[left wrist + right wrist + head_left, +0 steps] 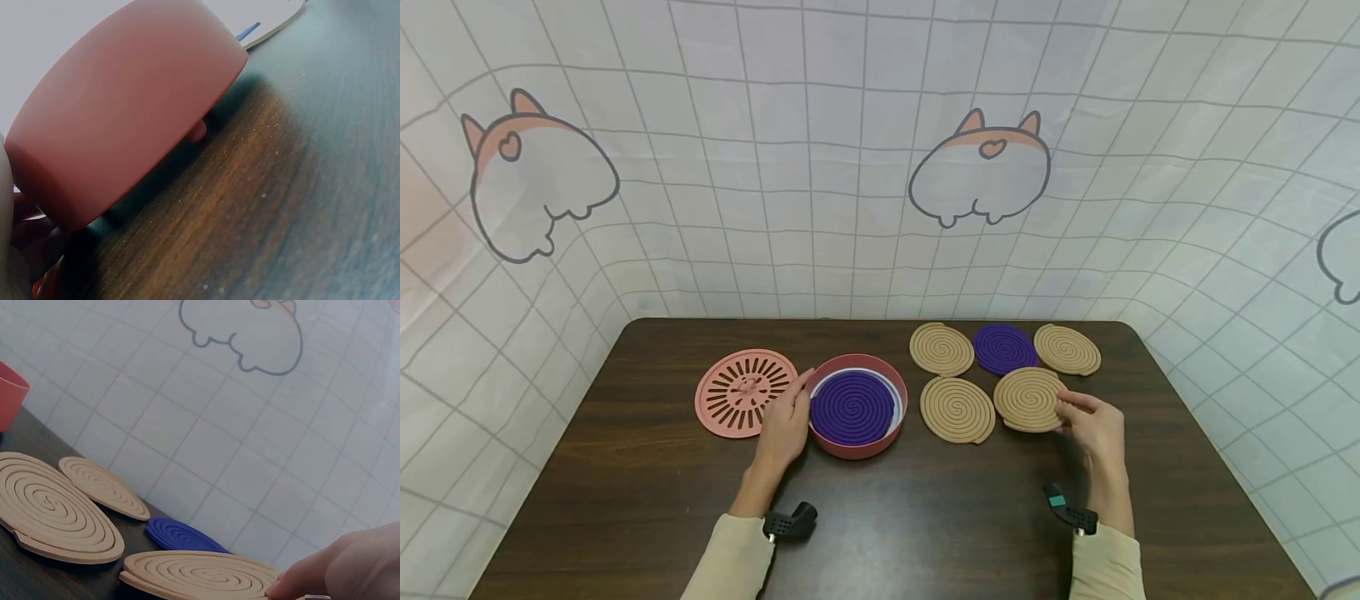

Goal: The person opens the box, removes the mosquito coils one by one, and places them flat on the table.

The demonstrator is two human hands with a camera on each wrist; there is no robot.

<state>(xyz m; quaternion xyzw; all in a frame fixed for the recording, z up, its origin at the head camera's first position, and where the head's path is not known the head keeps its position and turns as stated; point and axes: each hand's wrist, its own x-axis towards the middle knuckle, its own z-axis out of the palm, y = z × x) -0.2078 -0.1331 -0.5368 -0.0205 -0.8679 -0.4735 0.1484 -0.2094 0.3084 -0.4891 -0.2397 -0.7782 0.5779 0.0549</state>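
A round red mosquito coil box [854, 451] with a white inner ring holds a purple mosquito coil [852, 407]. My left hand [783, 425] grips the box's left side, seen close up in the left wrist view as a red wall [131, 106]. On the right, my right hand [1093, 421] pinches the right edge of a tan mosquito coil [1028, 400] between thumb and fingers. In the right wrist view this coil [203, 575] looks slightly tilted. Just left of it lies another tan coil [957, 409].
A pink slotted lid [745, 423] lies left of the box. Along the table's back edge are a tan coil [942, 349], a purple coil [1004, 349] and another tan coil [1067, 350]. A white gridded curtain [820, 208] stands behind the dark wooden table [910, 525].
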